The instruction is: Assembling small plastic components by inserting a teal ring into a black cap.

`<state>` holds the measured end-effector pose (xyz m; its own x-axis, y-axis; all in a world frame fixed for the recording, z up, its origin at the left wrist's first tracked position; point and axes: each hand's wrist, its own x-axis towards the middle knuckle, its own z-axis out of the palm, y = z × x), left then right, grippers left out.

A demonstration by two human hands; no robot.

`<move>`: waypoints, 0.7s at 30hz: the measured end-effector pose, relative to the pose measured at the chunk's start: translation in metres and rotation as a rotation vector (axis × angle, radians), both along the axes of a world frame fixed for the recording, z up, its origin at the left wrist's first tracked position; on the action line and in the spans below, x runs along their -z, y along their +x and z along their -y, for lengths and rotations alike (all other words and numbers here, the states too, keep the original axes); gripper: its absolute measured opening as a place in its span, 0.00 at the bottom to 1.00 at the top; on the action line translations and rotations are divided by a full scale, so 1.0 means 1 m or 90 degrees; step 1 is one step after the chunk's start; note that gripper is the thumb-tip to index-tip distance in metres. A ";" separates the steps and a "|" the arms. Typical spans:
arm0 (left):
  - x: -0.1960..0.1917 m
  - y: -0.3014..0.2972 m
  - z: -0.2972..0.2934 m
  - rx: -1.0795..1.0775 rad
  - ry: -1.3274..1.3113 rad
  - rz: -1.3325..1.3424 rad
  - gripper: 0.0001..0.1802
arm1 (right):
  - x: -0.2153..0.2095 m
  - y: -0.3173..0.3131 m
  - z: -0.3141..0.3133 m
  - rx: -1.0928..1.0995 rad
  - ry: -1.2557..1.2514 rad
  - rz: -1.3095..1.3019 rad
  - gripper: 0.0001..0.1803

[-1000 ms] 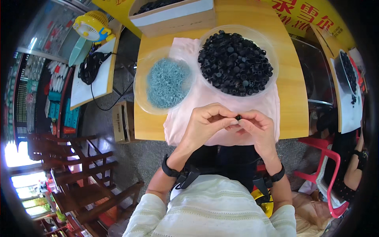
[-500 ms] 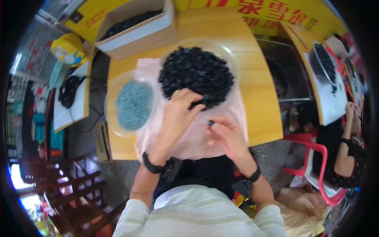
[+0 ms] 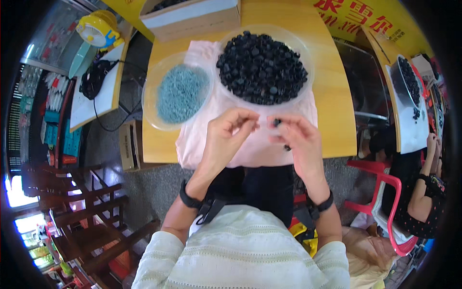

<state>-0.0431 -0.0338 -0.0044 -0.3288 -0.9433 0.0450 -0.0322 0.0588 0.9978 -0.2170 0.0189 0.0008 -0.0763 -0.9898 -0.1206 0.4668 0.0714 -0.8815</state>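
Observation:
Over the pink cloth [image 3: 202,149], my two hands face each other with fingertips a short gap apart. My right hand [image 3: 302,139] pinches a small black plastic cap [image 3: 276,122] between thumb and forefinger; a second black piece [image 3: 287,148] shows lower, by its curled fingers. The thumb and forefinger of my left hand [image 3: 231,130] are brought together, and whatever they hold is too small to make out. Just beyond stands a clear round tub [image 3: 312,72] heaped with black caps [image 3: 262,67]. Left of it, a shallower clear tub [image 3: 147,103] contains many thin blue-grey pieces [image 3: 182,94].
At the back of the wooden table [image 3: 332,115] stands a cardboard box [image 3: 197,21] with more black pieces. On the left are a yellow fan [image 3: 98,29] and a side table [image 3: 108,94]. To the right, another person [image 3: 418,192] sits on a red-framed chair [image 3: 392,183] near a metal bowl [image 3: 404,82].
My left hand has left the near edge of the black-cap tub and come beside my right hand. A second black piece now shows at my right hand. The whole view has shifted.

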 end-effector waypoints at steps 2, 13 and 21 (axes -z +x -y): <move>0.004 -0.002 -0.005 -0.039 -0.119 0.077 0.07 | 0.022 0.002 0.009 0.036 -0.006 0.052 0.11; 0.019 -0.028 -0.042 0.111 -0.196 0.154 0.10 | 0.036 -0.005 0.007 0.120 -0.089 0.275 0.12; 0.019 -0.051 -0.044 0.075 -0.291 0.244 0.14 | 0.029 -0.020 0.002 0.153 -0.084 0.276 0.12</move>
<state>-0.0937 0.0097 -0.0231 -0.5033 -0.8124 0.2944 -0.3512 0.5035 0.7894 -0.2371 0.0172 -0.0284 -0.2740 -0.9594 -0.0664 0.7807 -0.1816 -0.5979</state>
